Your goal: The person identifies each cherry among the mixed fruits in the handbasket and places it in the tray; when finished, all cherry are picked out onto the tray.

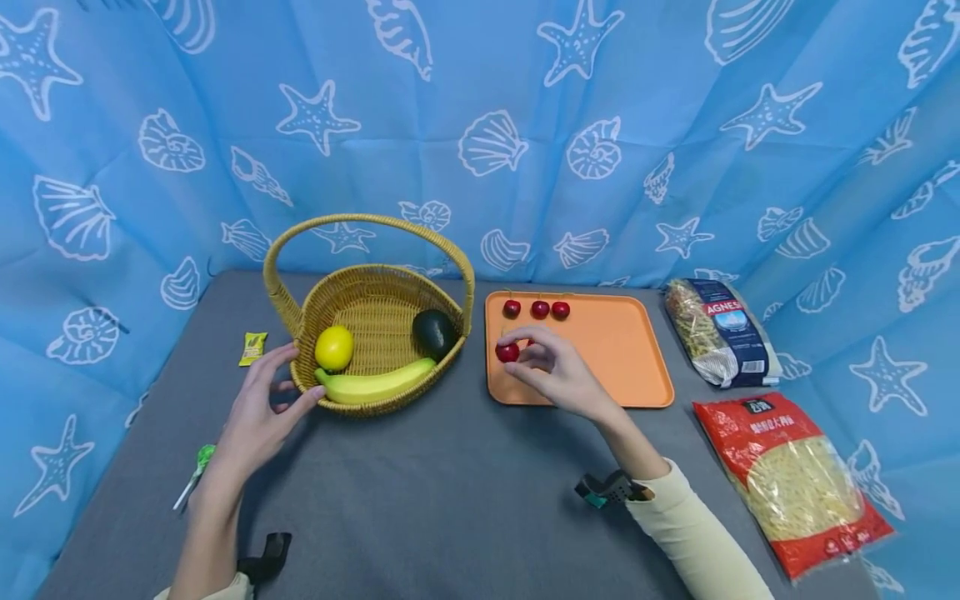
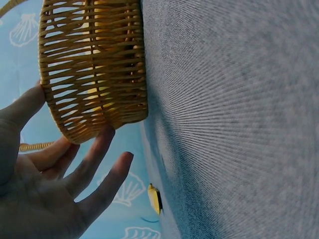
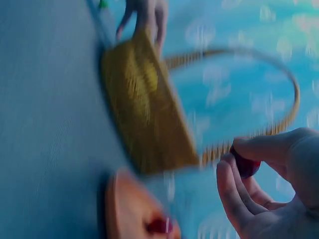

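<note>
My right hand [image 1: 553,371] pinches a dark red cherry [image 1: 507,352] between thumb and fingertips, over the left part of an orange tray [image 1: 622,350]. The same cherry [image 3: 245,164] shows between the fingers in the right wrist view. Three more cherries [image 1: 539,309] lie along the tray's back edge, and another is mostly hidden behind the hand. My left hand [image 1: 255,417] holds the left side of a wicker basket [image 1: 375,279], thumb at its front rim. Inside the basket are a yellow lemon [image 1: 334,347], a banana [image 1: 378,383] and a dark avocado [image 1: 434,334].
The basket's tall handle [image 1: 367,218] arches above it. A yellow wrapped candy [image 1: 253,348] and a green lollipop [image 1: 204,457] lie at the left. At the right are an Agnesi pasta bag [image 1: 723,333] and a red noodle bag [image 1: 795,479]. A blue curtain [image 1: 480,208] hangs behind the table.
</note>
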The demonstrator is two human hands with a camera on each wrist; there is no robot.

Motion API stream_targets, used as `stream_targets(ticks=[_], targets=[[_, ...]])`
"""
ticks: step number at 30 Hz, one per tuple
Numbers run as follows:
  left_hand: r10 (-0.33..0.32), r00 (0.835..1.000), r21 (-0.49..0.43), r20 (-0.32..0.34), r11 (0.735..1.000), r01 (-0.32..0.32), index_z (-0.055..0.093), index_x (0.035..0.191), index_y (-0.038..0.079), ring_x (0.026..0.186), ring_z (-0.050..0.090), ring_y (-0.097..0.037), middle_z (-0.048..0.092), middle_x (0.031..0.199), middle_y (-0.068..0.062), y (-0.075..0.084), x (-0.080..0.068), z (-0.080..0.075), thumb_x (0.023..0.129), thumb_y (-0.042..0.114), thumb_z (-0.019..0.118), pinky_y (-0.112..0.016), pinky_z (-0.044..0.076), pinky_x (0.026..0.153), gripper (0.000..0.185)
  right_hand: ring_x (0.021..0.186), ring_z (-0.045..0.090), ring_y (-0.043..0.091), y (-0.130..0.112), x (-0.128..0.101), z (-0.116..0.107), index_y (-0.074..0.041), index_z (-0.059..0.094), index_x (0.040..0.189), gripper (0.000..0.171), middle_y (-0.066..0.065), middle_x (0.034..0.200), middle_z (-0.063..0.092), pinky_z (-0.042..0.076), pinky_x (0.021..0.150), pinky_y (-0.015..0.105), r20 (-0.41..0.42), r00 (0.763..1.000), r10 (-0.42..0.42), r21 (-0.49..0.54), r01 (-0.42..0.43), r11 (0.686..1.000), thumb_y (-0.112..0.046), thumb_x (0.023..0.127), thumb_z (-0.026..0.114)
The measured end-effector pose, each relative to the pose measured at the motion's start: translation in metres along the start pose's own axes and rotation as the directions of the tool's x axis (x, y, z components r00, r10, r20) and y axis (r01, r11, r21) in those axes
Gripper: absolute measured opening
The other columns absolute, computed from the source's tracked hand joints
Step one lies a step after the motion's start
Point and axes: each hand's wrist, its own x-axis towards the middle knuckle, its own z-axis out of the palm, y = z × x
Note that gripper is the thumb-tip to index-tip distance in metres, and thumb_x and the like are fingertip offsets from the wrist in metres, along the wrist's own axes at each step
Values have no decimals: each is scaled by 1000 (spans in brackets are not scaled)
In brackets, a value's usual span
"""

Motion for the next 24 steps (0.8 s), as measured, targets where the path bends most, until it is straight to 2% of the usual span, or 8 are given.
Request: stream_targets(ticks=[3,6,8,11,16,19,24], targets=[[2,1000,2,-2,1000,-2,37,166,5,128,61,-51,32,172,-25,0,0,0,106,34,73,-68,61,100,77,100,76,33,23,-7,-19,-1,66,138,40,22,133,68,67,91,29,-111,991,69,-150,-86,985,1,99,76],[9,1000,5,-2,1000,-9,37,166,4,127,62,-51,33,172,-25,0,1,-1,106,34,73,-67,61,99,76,100,77,36,45,-13,-37,-1,64,140,41,24,132,66,68,87,34,-184,970,158,-267,-204,942,-1,101,74],[14,1000,10,-7,1000,-14,38,165,4,126,62,-50,33,172,-25,1,1,-2,106,34,73,-66,61,98,75,99,77,37,58,-15,-45,0,64,140,39,26,131,66,67,83,32,-200,958,203,-309,-258,915,-2,102,73],[22,1000,14,-12,1000,-22,39,165,4,126,63,-50,34,171,-25,1,1,-3,105,32,74,-65,62,97,74,93,76,33,74,-16,-53,2,64,139,37,28,128,65,61,75,24,-191,948,253,-328,-304,894,-2,103,71],[41,999,21,-7,999,-41,39,165,2,124,64,-51,34,171,-26,0,1,-3,105,32,74,-67,62,97,75,80,70,23,89,-17,-57,2,64,140,38,28,124,63,55,66,20,-174,943,283,-307,-325,894,-3,103,72],[47,999,24,-3,999,-47,38,165,2,124,64,-52,34,171,-27,-1,1,-4,106,31,74,-69,61,97,75,81,68,22,92,-18,-57,0,64,142,41,28,129,64,55,66,20,-179,943,281,-299,-324,898,-3,102,73],[56,998,41,8,998,-56,38,165,2,124,64,-52,35,170,-27,-3,0,-4,106,32,72,-69,61,96,74,89,68,23,92,-19,-56,-2,63,145,47,26,138,66,53,74,17,-188,944,270,-309,-318,896,-4,100,76]])
